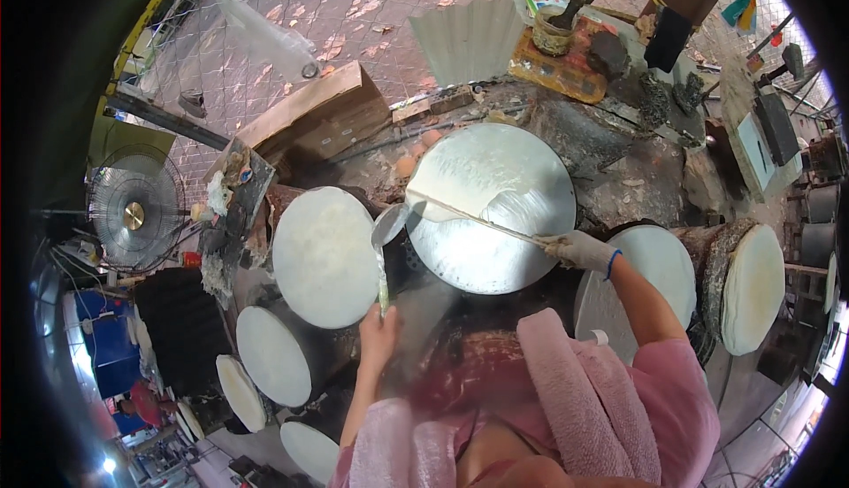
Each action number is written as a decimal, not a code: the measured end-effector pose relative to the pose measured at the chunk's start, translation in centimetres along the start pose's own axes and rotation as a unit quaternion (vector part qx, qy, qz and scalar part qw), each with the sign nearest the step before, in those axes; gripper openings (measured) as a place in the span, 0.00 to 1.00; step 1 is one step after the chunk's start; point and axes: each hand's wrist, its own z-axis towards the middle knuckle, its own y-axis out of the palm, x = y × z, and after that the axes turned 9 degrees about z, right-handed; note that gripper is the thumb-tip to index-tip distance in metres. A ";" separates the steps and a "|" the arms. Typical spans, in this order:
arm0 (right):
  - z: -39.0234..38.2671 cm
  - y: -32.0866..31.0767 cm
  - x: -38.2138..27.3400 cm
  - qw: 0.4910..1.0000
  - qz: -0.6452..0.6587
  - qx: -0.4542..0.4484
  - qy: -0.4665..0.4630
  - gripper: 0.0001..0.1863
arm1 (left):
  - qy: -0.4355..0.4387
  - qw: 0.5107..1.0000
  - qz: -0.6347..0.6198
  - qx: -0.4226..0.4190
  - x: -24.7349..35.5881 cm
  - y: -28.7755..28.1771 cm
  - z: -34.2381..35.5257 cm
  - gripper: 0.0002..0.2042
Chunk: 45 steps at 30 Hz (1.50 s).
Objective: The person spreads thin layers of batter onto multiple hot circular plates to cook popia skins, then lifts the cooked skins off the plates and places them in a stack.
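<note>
Straight ahead is a round metal griddle (455,262), its far half coated with white batter (482,161) and its near part bare and shiny. My gloved right hand (579,249) is closed around the end of a long thin stick (473,217), which lies slanting across the griddle along the batter's edge. My bare left hand (378,336) grips the handle of a ladle (390,223). The ladle's bowl hangs by the griddle's left rim, its handle smeared with white. Close to the ladle, a second griddle (324,256) is covered by a pale round sheet.
More round griddles with pale tops stand left (274,355) and right (654,271). A fan (133,214) is at far left. Beyond are a cardboard box (318,121), a wire mesh fence (371,10) and a jar (553,35) with a brush on an orange tray (566,76).
</note>
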 end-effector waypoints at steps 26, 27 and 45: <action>-1.4 0.7 3.8 0.997 -0.057 0.022 0.048 0.16 | 0.180 0.865 0.468 -0.034 -2.2 0.9 3.6 0.08; -2.4 1.7 4.3 0.997 -0.034 0.017 0.064 0.22 | 0.186 0.860 0.474 -0.038 -2.7 1.0 2.0 0.07; 12.9 31.4 7.2 0.912 0.014 0.403 -0.079 0.24 | 0.220 0.973 -0.018 -0.072 -4.0 -9.1 2.2 0.06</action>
